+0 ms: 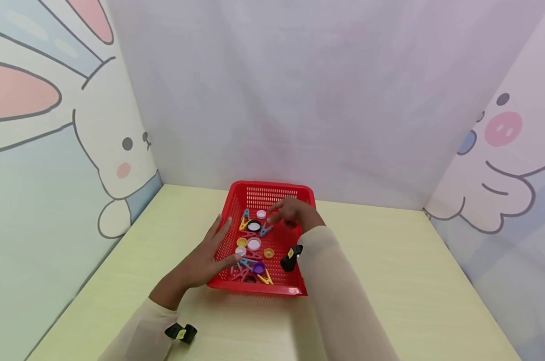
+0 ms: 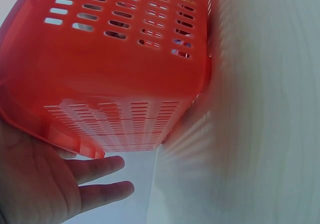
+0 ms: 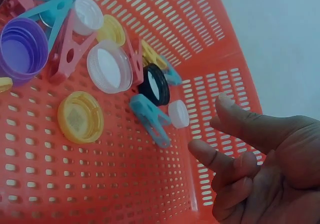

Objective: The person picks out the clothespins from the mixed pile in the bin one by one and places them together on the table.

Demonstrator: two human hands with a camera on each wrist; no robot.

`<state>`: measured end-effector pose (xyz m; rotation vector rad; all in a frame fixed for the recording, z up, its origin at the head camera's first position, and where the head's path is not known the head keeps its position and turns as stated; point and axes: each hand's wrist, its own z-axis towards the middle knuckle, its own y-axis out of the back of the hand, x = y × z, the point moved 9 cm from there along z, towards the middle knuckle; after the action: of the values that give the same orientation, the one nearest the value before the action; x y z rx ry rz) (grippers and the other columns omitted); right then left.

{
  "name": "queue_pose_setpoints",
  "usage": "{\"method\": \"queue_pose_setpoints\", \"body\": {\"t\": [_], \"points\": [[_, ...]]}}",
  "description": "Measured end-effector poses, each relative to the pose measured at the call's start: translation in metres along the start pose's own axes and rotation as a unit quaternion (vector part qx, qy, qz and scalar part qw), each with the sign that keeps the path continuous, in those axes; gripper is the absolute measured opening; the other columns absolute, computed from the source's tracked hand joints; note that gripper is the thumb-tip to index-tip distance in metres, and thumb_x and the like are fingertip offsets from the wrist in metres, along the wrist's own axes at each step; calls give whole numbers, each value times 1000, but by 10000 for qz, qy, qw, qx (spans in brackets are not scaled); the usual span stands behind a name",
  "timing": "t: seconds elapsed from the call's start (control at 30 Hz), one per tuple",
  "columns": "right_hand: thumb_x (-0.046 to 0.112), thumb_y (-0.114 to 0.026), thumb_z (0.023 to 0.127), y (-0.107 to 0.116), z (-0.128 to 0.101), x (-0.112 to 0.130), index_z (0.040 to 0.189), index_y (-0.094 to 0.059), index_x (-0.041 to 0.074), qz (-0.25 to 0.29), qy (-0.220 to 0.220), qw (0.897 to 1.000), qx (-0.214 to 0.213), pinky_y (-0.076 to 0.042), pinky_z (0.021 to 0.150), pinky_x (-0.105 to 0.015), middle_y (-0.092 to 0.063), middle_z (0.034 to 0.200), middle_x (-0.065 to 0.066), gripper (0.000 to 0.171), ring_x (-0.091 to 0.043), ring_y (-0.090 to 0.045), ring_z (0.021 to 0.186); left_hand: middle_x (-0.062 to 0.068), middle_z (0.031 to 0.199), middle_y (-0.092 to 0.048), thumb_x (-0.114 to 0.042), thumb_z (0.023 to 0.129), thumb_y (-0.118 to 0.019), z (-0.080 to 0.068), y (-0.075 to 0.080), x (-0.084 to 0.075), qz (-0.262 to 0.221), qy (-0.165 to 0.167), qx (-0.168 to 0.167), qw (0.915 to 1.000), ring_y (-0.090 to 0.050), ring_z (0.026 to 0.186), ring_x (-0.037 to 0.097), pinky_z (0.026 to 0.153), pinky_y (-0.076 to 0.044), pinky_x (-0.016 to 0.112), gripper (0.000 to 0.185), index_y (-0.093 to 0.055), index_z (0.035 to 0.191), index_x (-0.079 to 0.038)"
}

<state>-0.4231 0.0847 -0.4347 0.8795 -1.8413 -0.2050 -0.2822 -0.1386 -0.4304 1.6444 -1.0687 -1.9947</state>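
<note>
Red basket [image 1: 236, 193] sits on the pale green surface [image 1: 390, 281], holding bottle caps and clothes pegs. Left hand [image 1: 207, 255] lies flat against the basket's left wall, fingers straight and spread, holding nothing. Right hand [image 1: 292, 211] hovers inside the basket near its far end, fingers loosely curled, index finger [image 3: 210, 154] extended, thumb raised; nothing held. Just beyond that fingertip: small white cap [image 3: 178, 114] and a blue peg [image 3: 150, 119], neither touched. Black-rimmed cap [image 3: 154, 85] next to these; yellow cap [image 3: 80, 117] and purple cap [image 3: 22, 51] farther off.
</note>
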Motion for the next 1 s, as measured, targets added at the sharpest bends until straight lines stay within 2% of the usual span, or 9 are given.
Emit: {"method": "queue_pose_setpoints", "body": {"t": [0.13, 0.2, 0.27, 0.37, 0.47, 0.57, 0.87, 1.0], "points": [[25, -80, 101, 1, 5, -6, 147, -72, 22, 343, -22, 9994, -89, -47, 67, -29, -55, 90, -5, 47, -17, -47, 70, 18, 185, 2, -59, 93, -76, 0, 2, -1, 11, -41, -8, 10000, -26, 163, 58, 102, -62, 64, 114, -12, 177, -17], [24, -80, 101, 1, 7, -9, 145, -73, 22, 488, -62, 9987, -130, -48, 68, -29, -55, 90, -5, 45, -18, -48, 74, 18, 185, 2, -58, 93, -77, 0, 2, -1, 21, -31, -20, 10000, -26, 163, 57, 101, -62, 64, 114, -11, 177, -17], [23, -82, 99, 1, 9, -11, 142, -75, 22, 469, -95, 9987, -173, -49, 69, -28, -58, 95, -6, 43, -19, -50, 79, 18, 185, 2, -59, 93, -77, 0, 3, 0, 36, -25, -31, 10000, -25, 163, 57, 101, -63, 64, 115, -11, 177, -17], [17, -86, 95, -1, 10, -15, 136, -79, 21, 567, -248, 9978, -237, -59, 75, -28, -68, 115, -8, 42, -21, -57, 91, 18, 185, 2, -62, 93, -75, 1, 2, 2, 49, 6, -37, 10000, -25, 163, 57, 102, -62, 64, 115, -10, 178, -18], [13, -88, 90, -2, 14, -21, 131, -82, 21, 669, -430, 9962, -358, -64, 77, -31, -72, 125, -9, 41, -22, -62, 95, 17, 185, 2, -64, 93, -74, 1, 0, 3, 36, 20, -20, 10000, -25, 163, 57, 103, -61, 65, 116, -10, 178, -19], [10, -88, 90, -4, 16, -26, 128, -83, 21, 731, -544, 9948, -459, -66, 80, -32, -74, 122, -9, 40, -22, -64, 93, 17, 185, 2, -64, 93, -74, 1, -1, 4, 43, 21, -30, 10000, -25, 163, 57, 103, -61, 65, 116, -10, 178, -19], [12, -94, 82, -3, 9, -36, 116, -82, 17, 912, -1250, 9840, -884, -70, 83, -51, -72, 125, -14, 37, -34, -72, 112, 18, 185, 1, -59, 94, -75, 3, -1, 5, 65, -29, -64, 10000, -25, 163, 58, 101, -62, 65, 113, -11, 178, -20], [15, -93, 84, -5, 11, -34, 116, -81, 17, 702, -1242, 9855, -916, -70, 85, -54, -72, 127, -15, 34, -35, -73, 113, 18, 185, 2, -59, 94, -75, 3, -1, 5, 83, 3, -53, 10000, -24, 164, 58, 101, -62, 65, 113, -10, 178, -20]]}}
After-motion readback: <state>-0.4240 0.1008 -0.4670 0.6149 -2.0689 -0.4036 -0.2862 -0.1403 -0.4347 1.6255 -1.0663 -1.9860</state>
